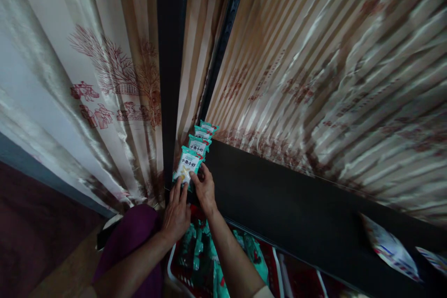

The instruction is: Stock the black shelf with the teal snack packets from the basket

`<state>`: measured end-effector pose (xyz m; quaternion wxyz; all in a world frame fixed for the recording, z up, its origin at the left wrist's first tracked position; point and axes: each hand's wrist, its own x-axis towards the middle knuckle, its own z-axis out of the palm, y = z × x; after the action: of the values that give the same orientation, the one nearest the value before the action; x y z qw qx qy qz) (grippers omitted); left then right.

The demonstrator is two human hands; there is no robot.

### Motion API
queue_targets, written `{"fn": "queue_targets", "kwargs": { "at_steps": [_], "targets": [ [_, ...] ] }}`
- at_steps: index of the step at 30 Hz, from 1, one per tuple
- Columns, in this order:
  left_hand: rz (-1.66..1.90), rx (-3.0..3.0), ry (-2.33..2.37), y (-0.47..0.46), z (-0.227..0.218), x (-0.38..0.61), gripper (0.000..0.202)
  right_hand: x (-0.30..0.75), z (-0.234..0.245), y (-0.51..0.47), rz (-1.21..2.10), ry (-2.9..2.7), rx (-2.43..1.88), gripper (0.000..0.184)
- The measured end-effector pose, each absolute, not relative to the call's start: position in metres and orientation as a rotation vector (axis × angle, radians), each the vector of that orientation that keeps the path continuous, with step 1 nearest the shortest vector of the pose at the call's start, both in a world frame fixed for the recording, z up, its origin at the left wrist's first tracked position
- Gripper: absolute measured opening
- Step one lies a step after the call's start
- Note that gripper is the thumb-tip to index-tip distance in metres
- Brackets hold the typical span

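A row of several small teal-and-white snack packets (199, 142) lies overlapping along the left end of a dark shelf (279, 195). The nearest packet (186, 165) has both my hands on it. My left hand (176, 212) rests below it with fingers stretched up to its lower edge. My right hand (204, 186) pinches the packet's lower right corner with thumb and fingers. Below my arms sits a red-and-white basket (181, 279) holding more teal packets (216, 270).
Shiny striped curtains with red prints hang behind the shelf on the left (104, 93) and right (331, 70), split by a dark vertical post (171, 56). Other white packets (389, 247) lie on the shelf's far right. A purple cloth (129, 237) lies by my left arm.
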<state>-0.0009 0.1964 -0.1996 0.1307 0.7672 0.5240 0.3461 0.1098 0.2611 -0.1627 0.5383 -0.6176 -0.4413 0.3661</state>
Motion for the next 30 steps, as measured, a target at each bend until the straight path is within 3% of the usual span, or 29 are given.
{"fn": "queue_targets", "kwargs": {
  "at_steps": [3, 9, 15, 22, 27, 30],
  "targets": [
    [1.027, 2.223, 1.532, 0.195, -0.195, -0.002, 0.065, 0.114, -0.161, 0.25, 0.843, -1.031, -1.486, 0.062],
    [1.027, 2.224, 1.472, 0.18, -0.17, -0.004, 0.022, 0.139, -0.151, 0.194, 0.852, -0.906, -1.451, 0.049],
    [0.716, 2.174, 1.131, 0.142, -0.175, 0.016, 0.034, 0.185, -0.156, 0.105, 0.787, -0.847, -1.572, 0.041],
    [0.59, 1.864, 1.043, 0.104, -0.198, 0.055, 0.024, 0.249, -0.201, 0.023, 0.347, -0.79, -1.943, 0.041],
    [0.479, 1.641, 1.027, 0.085, -0.203, 0.09, 0.018, 0.272, -0.234, 0.01, 0.292, -0.993, -2.097, 0.044],
    [0.354, 1.43, 1.073, 0.072, -0.205, 0.108, 0.016, 0.272, -0.239, 0.017, 0.271, -1.093, -2.178, 0.036]
  ]
}}
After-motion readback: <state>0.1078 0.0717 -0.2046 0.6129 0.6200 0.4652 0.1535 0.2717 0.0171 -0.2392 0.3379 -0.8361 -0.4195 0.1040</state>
